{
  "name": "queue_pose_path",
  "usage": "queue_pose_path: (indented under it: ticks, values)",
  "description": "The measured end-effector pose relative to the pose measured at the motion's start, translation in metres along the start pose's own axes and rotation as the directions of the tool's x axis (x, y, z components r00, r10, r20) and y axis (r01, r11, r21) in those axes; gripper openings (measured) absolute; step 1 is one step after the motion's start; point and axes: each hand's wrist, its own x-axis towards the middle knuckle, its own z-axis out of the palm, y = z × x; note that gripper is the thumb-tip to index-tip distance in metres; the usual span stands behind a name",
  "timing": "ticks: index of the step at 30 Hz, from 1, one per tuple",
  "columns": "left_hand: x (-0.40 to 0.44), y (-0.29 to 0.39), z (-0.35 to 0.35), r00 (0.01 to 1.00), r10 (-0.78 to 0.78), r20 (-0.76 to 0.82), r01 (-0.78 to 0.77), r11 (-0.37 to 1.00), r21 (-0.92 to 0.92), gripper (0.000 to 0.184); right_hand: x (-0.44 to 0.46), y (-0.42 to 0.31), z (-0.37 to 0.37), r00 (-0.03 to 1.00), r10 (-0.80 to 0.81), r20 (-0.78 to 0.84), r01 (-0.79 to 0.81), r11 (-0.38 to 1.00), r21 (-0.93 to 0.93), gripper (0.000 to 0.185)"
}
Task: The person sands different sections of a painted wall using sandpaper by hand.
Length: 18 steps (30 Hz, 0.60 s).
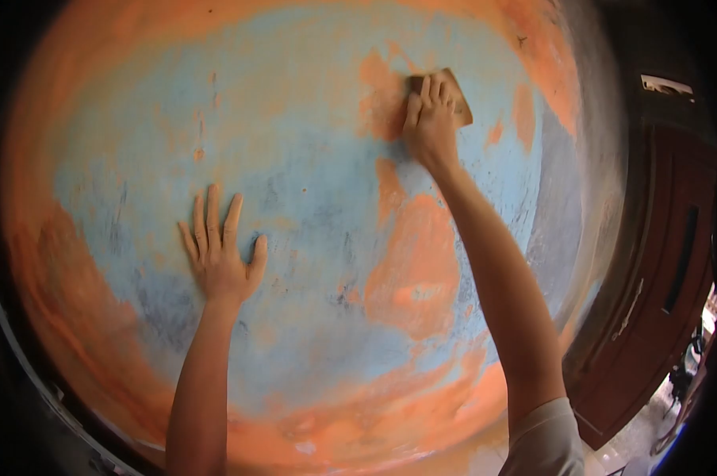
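Two arms of one person, seen from the head-worn camera. A short sleeve [545,448] in plain, pale greyish-beige cloth covers the upper part of the right arm [505,285]; its hem circles the arm near the elbow, with soft folds in the fabric. The bare forearm narrows to a slim wrist and the bare right hand [434,127]. The left arm [204,365] is bare down to the picture's lower edge, and the bare left hand [224,266] has slender fingers.
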Motion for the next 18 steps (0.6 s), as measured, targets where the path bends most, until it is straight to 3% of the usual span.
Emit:
queue_pose_path:
  ticks: [1,3,5,6,7,9,12,13,15,17,18]
  values:
    - [0.001,-0.002,0.001,1.000,-0.016,-0.004,0.016,1.000,-0.005,0.063,-0.020,-0.003,0.014,1.000,-0.015,0.006,0.015,1.000,-0.007,0.049]
    - [0.000,-0.001,0.004,0.999,0.007,-0.038,-0.007,1.000,0.018,0.063,-0.077,-0.012,0.036,0.952,-0.289,-0.100,0.295,0.953,0.062,0.049]
    - [-0.002,-0.002,0.004,1.000,-0.006,-0.027,0.006,1.000,0.007,0.061,-0.088,-0.008,0.016,0.902,-0.418,0.105,0.413,0.908,0.069,0.052]
    - [0.002,-0.004,0.004,1.000,-0.006,-0.026,0.006,1.000,0.005,0.060,-0.078,-0.015,-0.013,0.926,-0.331,0.182,0.324,0.944,0.070,0.046]
    - [0.005,-0.004,0.003,0.999,-0.001,-0.033,0.001,1.000,0.010,0.060,-0.055,0.009,-0.015,0.980,-0.173,0.102,0.155,0.974,0.162,0.043]
    - [0.004,-0.003,0.001,0.999,0.017,-0.035,-0.016,1.000,0.012,0.062,-0.007,0.049,-0.013,0.995,0.059,-0.081,-0.057,0.998,0.027,0.042]
    - [0.000,-0.001,-0.001,1.000,-0.011,-0.019,0.012,0.999,0.032,0.062,-0.013,0.039,-0.002,0.990,0.052,-0.132,-0.067,0.992,-0.107,0.049]
    - [-0.004,-0.001,-0.002,1.000,-0.016,-0.006,0.016,0.999,0.028,0.062,-0.033,0.026,0.003,0.992,-0.089,-0.090,0.080,0.992,-0.096,0.045]
    - [-0.002,0.001,0.001,1.000,-0.006,-0.030,0.007,1.000,0.021,0.062,-0.081,0.006,0.000,0.965,-0.261,0.039,0.256,0.961,0.101,0.044]
    - [-0.001,0.000,0.003,0.999,-0.013,-0.031,0.013,1.000,0.013,0.061,-0.084,0.023,-0.017,0.843,-0.494,0.212,0.477,0.869,0.132,0.047]
    - [0.000,-0.001,0.003,1.000,-0.010,-0.027,0.011,1.000,0.008,0.059,-0.074,0.049,-0.022,0.838,-0.502,0.214,0.497,0.864,0.083,0.046]
